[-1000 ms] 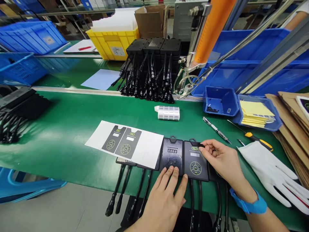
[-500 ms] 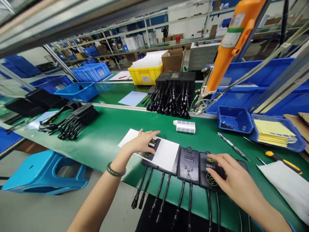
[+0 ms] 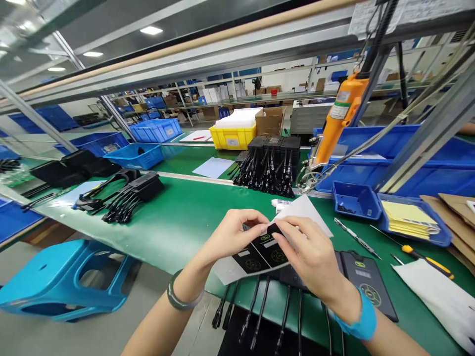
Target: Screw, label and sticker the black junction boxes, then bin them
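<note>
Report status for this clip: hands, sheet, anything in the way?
Left hand pinching sheet; right hand pinching dark label on it. Sheet tilted above black boxes. Sheet and right hand partly hide boxes.

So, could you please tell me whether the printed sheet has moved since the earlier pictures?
Yes: in view, the printed sheet has shifted right relative to the white roll, which it now partly hides.

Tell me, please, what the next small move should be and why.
Probably peel the black label nearer the right hand off the white sheet: that hand seems to pinch its top edge, the left hand holds the sheet beside it, and most of the label lies on the sheet.
</note>
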A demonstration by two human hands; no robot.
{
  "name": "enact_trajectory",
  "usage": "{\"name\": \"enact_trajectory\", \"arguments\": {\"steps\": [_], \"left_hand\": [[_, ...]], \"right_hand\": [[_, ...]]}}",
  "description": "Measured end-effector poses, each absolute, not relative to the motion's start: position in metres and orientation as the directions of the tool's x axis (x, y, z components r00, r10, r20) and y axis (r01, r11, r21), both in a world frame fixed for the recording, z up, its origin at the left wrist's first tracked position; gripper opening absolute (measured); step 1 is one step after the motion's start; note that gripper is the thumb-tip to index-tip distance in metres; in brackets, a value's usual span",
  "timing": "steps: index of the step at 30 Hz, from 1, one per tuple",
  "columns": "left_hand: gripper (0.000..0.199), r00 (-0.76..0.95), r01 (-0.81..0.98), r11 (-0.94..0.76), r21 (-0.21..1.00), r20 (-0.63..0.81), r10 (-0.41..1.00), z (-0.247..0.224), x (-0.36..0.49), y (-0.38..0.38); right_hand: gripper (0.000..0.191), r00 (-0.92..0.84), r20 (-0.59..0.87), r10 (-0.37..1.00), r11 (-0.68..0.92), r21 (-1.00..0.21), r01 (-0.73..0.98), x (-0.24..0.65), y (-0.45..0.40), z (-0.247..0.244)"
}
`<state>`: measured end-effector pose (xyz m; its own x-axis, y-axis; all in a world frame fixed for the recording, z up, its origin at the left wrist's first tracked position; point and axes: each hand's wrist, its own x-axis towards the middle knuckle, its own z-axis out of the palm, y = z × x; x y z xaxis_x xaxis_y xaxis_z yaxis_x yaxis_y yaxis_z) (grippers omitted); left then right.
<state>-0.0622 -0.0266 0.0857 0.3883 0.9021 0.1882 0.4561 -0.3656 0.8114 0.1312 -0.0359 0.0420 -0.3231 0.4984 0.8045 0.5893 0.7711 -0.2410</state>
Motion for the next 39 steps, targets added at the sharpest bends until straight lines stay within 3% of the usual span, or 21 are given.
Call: {"name": "enact_trajectory", "arguments": {"steps": [5,8,11,14,17,20,25,39], "left_hand": [[0.025,0.405,0.327,-0.192,0.925,0.046,0.913,0.081,-0.059,-0.027],[0.027,0.288,0.503,-0.198,0.841,0.052,0.956,0.073,-0.068,-0.012],[0.027,0.168,0.744,-0.200,0.637,0.111,0.980,0.062,-0.088,0.014],[0.022,0.138,0.820,-0.176,0.545,0.111,0.984,0.045,-0.104,0.033],[0.029,0.146,0.867,-0.199,0.457,0.149,0.978,0.026,-0.099,0.027],[0.033,0.236,0.873,-0.277,0.401,0.150,0.960,0.008,-0.077,-0.008],[0.029,0.515,0.784,-0.506,0.360,0.077,0.853,-0.010,-0.044,-0.079],[0.039,0.545,0.788,-0.556,0.262,0.121,0.830,-0.032,-0.041,-0.108]], "right_hand": [[0.012,-0.356,0.853,0.381,0.806,-0.119,0.579,0.128,-0.039,0.045],[0.012,-0.434,0.832,0.345,0.887,-0.137,0.442,0.132,-0.047,0.045],[0.009,-0.346,0.751,0.562,0.824,-0.473,0.312,0.146,-0.054,0.046],[0.009,-0.176,0.461,0.870,0.493,-0.828,0.267,0.171,-0.048,0.042],[0.020,-0.108,0.116,0.987,0.137,-0.965,0.222,0.194,-0.033,0.024],[0.030,-0.090,-0.068,0.994,-0.050,-0.980,0.193,0.205,-0.020,0.000],[0.034,-0.073,-0.136,0.988,-0.120,-0.974,0.190,0.202,-0.013,-0.027],[0.031,-0.032,-0.143,0.989,-0.129,-0.951,0.282,0.199,-0.012,-0.036]]}}
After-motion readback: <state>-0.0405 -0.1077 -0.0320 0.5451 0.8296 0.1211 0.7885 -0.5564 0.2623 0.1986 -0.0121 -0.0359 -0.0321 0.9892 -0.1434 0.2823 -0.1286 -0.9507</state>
